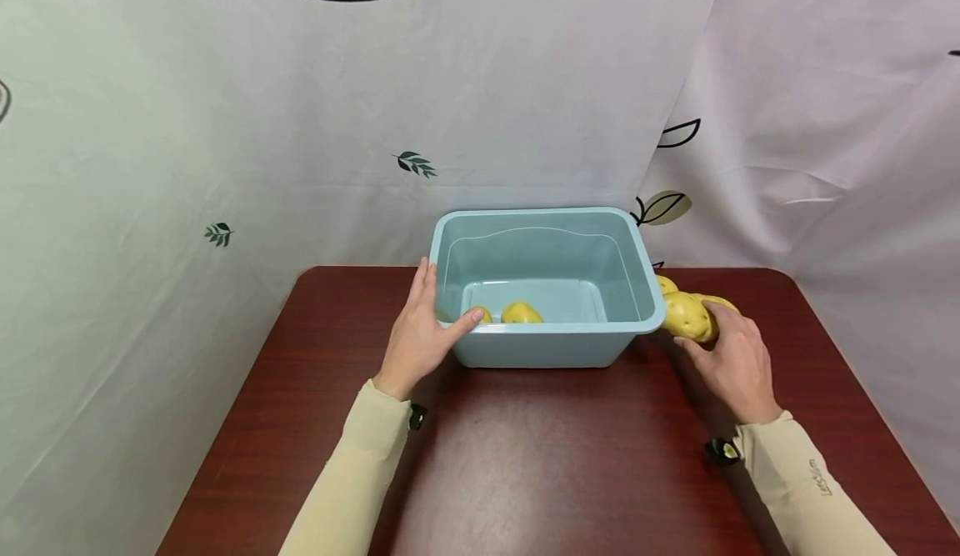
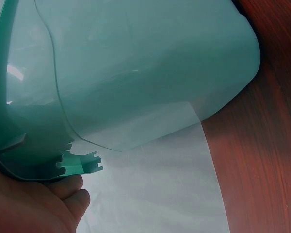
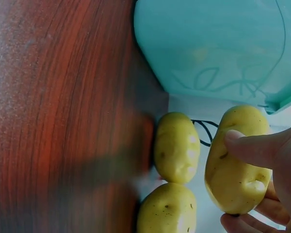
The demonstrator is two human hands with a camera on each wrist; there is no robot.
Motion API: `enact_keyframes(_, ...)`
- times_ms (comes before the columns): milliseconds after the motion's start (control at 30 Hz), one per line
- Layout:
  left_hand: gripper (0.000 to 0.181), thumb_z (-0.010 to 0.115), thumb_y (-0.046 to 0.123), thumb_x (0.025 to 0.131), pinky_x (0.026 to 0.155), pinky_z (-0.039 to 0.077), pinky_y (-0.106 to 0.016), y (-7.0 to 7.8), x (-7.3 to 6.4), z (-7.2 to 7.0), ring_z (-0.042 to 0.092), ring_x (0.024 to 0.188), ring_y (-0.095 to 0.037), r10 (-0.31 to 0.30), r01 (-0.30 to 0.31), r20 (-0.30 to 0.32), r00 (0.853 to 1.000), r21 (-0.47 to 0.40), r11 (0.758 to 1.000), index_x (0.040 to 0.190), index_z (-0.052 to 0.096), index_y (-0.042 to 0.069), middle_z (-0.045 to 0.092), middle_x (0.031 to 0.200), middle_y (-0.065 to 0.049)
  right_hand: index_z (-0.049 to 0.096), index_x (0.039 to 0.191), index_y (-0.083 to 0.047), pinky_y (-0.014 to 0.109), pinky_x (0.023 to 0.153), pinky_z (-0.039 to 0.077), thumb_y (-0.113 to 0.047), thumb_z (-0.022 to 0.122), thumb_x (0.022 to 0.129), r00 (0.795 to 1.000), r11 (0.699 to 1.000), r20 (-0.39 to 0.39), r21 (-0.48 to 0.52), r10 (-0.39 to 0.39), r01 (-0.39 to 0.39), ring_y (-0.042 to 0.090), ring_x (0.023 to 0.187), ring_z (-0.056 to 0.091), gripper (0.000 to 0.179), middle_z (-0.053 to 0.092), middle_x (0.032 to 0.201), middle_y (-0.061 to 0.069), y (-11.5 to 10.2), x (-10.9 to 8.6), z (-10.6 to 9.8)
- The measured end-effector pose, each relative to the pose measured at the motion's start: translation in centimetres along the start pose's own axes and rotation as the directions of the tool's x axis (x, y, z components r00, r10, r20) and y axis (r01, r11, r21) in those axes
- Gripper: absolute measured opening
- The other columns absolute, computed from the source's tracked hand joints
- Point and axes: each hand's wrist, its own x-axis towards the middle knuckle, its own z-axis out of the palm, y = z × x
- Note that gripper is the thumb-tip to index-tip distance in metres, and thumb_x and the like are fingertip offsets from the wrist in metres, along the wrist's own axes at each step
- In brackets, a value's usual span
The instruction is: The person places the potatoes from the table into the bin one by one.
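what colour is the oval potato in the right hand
The oval potato in the right hand is yellow with small dark marks, clearest in the right wrist view.

Small lettering (image 1: pixel 821 478) on the right sleeve (image 1: pixel 798 493), perhaps beginning "Le", is too blurred to read surely.

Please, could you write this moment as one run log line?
left hand: touches bin; right hand: grips potato; in bin: two potatoes visible; right of bin: two more potatoes

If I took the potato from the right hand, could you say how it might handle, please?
The potato is probably firm: it shows no squashing in the right hand. Its rounded, oblong shape suggests it could roll if set down, and its smooth skin might slip.
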Motion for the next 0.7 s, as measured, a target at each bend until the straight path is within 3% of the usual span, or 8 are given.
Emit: enact_keyframes(700, 0.108, 0.064, 0.071, 0.085, 0.109, 0.037, -0.054, -0.16, 0.04, 0.09, 0.028, 0.149, -0.025, -0.001, 0.001, 0.002, 1.0, -0.002, 1.0, 0.161, 0.019, 0.008, 0.004, 0.169, 0.002, 0.058, 0.128, 0.008, 0.06, 0.092, 0.036, -0.007, 0.088, 0.072, 0.999, 1.0, -0.035, -0.001, 0.025, -0.025, 0.05, 0.11, 0.05, 0.066, 0.06, 0.123, 0.03, -0.23, 0.62, -0.71)
